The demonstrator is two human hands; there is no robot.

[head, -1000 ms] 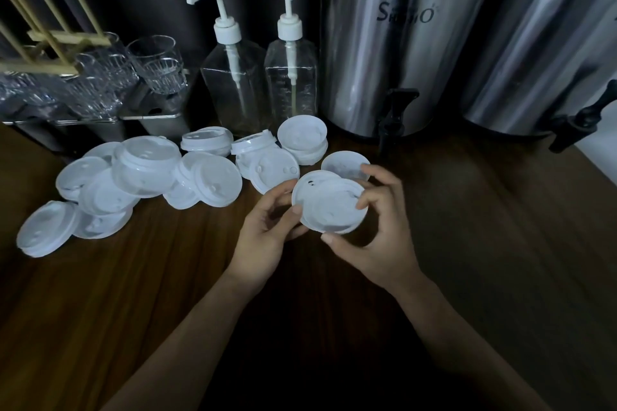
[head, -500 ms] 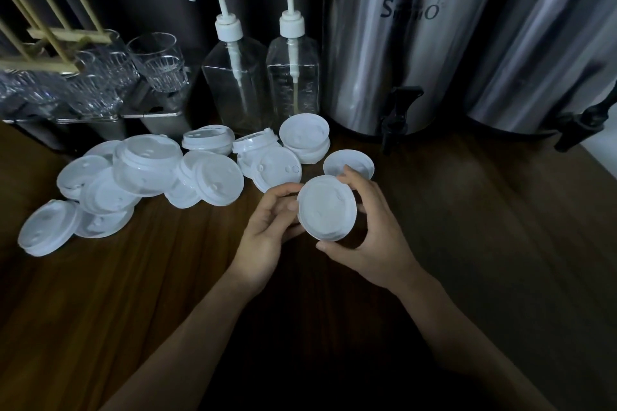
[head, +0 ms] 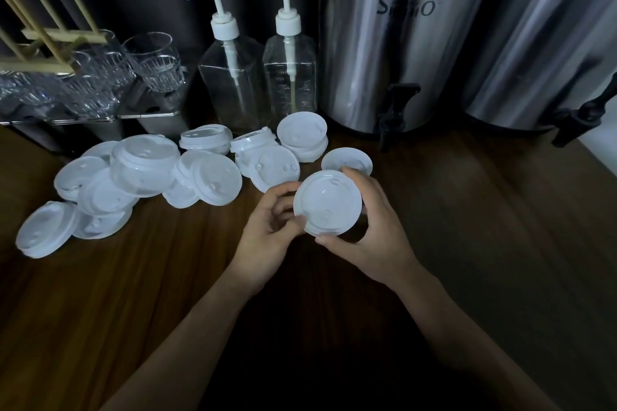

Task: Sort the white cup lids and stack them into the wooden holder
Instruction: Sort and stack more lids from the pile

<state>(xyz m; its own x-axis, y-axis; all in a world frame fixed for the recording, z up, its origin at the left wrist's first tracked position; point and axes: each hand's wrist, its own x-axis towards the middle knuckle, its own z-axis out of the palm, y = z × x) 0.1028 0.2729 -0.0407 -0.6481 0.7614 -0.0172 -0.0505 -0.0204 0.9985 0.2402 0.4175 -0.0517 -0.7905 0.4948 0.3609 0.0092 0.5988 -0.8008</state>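
Between the two hands, just above the table point(head: 167, 294), the held lid point(head: 329, 207) faces up toward the camera with its flat top showing. The right hand point(head: 374, 230) wraps it from the right, with fingers curled over the far rim and the thumb on the near edge. The left hand point(head: 267, 230) meets it from the left, thumb pressed to the lower-left rim and fingers curled behind, so both hands grip the same piece. Whether a second lid is nested under it I cannot tell. The step in hand looks like squaring the piece up before it goes to the stack. To do that well, grip by the rim only, since thin plastic like this probably flexes if squeezed across the face. Turn it so its sip hole and top face the same way as the lids it will join. A single lid point(head: 347, 159) lies just beyond the right fingertips and is the nearest next pick. The loose lids point(head: 150, 173) sprawl to the left of the left hand, overlapping at different tilts. The wooden holder point(head: 46, 37) stands well off to the far left, close by the glasses point(head: 152, 63), so the carry should pass above them.
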